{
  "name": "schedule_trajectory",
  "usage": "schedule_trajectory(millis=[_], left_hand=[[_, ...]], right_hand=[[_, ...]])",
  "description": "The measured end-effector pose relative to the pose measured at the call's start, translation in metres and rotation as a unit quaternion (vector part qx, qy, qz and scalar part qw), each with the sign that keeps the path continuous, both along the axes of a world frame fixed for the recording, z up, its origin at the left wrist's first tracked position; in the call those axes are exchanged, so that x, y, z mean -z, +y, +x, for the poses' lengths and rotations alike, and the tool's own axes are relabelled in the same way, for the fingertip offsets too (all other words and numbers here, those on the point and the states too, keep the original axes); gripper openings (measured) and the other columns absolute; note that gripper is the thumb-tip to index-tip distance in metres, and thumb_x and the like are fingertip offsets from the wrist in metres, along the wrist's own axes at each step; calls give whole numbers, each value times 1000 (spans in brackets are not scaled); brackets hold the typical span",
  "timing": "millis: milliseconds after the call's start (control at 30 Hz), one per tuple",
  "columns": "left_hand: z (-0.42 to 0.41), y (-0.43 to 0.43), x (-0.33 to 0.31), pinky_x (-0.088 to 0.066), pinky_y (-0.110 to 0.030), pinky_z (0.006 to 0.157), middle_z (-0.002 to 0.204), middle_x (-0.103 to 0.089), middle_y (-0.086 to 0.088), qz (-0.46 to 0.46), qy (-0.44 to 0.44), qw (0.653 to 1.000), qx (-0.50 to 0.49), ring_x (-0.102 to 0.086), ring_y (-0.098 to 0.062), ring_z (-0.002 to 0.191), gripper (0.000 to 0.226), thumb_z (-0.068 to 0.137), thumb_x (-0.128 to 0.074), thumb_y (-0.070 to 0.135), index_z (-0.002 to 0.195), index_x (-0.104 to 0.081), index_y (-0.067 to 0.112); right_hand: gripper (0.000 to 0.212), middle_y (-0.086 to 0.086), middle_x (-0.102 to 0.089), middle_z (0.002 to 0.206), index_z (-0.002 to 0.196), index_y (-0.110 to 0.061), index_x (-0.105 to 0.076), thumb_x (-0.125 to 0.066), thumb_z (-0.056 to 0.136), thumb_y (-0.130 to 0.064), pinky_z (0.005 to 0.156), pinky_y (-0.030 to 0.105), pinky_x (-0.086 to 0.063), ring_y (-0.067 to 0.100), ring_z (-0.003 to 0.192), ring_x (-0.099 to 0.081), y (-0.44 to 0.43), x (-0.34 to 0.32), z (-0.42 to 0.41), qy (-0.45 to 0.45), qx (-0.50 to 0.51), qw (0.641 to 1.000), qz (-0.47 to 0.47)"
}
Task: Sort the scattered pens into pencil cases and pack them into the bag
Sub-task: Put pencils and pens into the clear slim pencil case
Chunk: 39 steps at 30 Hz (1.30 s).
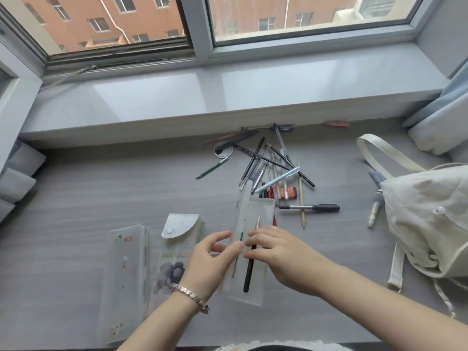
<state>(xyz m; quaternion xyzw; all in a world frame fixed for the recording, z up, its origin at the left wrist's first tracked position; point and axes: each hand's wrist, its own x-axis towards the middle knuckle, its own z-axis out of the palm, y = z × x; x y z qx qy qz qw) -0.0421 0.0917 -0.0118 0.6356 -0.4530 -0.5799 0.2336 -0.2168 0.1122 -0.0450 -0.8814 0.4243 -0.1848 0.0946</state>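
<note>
A clear plastic pencil case (260, 214) lies open in the middle of the grey desk, with a green pencil (239, 245) and a black pen (249, 271) inside it. My left hand (211, 262) holds the case's left edge between thumb and fingers. My right hand (281, 254) has its fingers curled on the case over the black pen. Several scattered pens and pencils (268, 163) lie in a heap beyond the case. A cream fabric bag (428, 219) sits at the right.
Two more pencil cases lie at the left: a frosted box case (124, 282) and a flap case with a snap (177, 239). A black marker (310, 207) and a lone green pencil (211, 168) lie apart. The window sill (228, 97) runs behind the desk.
</note>
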Motion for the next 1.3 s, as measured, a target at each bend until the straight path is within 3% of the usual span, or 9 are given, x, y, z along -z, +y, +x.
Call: schedule_trajectory(millis=[167, 367, 467, 633, 767, 900, 1033, 1167, 1300], left_hand=[[1, -12, 5, -48, -18, 69, 82, -62, -2, -15, -27, 998, -47, -57, -10, 72, 53, 49, -66, 48, 96, -59, 26], [-5, -31, 14, -37, -22, 57, 75, -51, 3, -20, -44, 997, -59, -47, -9, 63, 35, 75, -70, 35, 103, -55, 21], [-10, -36, 15, -37, -25, 58, 76, -53, 2, -17, -47, 998, -46, -48, -11, 64, 55, 53, -63, 49, 102, -56, 25], [-11, -44, 15, -39, -26, 57, 79, -57, 2, -17, -35, 998, -54, -52, -9, 69, 54, 53, -61, 46, 102, -56, 24], [-8, -48, 21, -47, -32, 74, 89, -65, -5, -10, -29, 997, -65, -60, -19, 83, 59, 37, -60, 61, 89, -58, 32], [-10, -46, 20, -38, -24, 58, 77, -57, 2, -8, -41, 997, -57, -51, -11, 68, 55, 52, -61, 48, 101, -58, 24], [-12, -47, 16, -38, -24, 56, 81, -61, -1, -8, -40, 998, -53, -53, -12, 67, 63, 38, -58, 61, 93, -57, 31], [-13, -50, 14, -39, -24, 59, 89, -63, -4, -5, -46, 998, -47, -54, -14, 72, 58, 53, -60, 50, 105, -58, 24], [-16, -53, 13, -39, -26, 62, 91, -63, -5, -8, -46, 998, -43, -54, -15, 73, 63, 51, -61, 53, 108, -58, 24]], right_hand=[[29, 9, -66, 95, 90, -9, -69, -45, 79, 1, 82, 22, -43, 18, 96, -58, -11, 14, -25, -187, 210, 954, 104], [23, 15, -62, 107, 110, -4, -56, -50, 92, -16, 73, 28, -38, 32, 98, -57, -71, 25, -68, -117, 514, 809, 260], [25, 20, -59, 110, 110, -1, -45, -48, 93, -19, 73, 36, -43, 38, 98, -57, -94, 35, -61, -30, 521, 795, 310], [27, 19, -55, 108, 117, -6, -43, -45, 91, -13, 66, 32, -38, 35, 88, -54, -106, 44, -55, -10, 510, 795, 328], [31, 17, -51, 113, 114, -11, -45, -50, 84, -10, 70, 30, -39, 34, 92, -54, -104, 41, -61, 4, 494, 785, 374], [30, 15, -56, 108, 108, -9, -47, -53, 79, -3, 70, 28, -38, 32, 98, -55, -100, 38, -65, 11, 487, 785, 382], [9, 2, -54, 80, 88, -13, -54, -52, 82, -7, 55, 24, -38, 21, 79, -51, -102, 28, -68, -121, 489, 757, 417], [34, 9, -60, 81, 106, -4, -60, -43, 83, 15, 54, 15, -55, 15, 70, -61, -101, 2, -78, -360, 434, 671, 482], [24, 9, -64, 80, 108, -1, -62, -59, 84, 4, 61, 15, -56, 14, 69, -62, -99, -26, -88, -377, 371, 711, 464]])
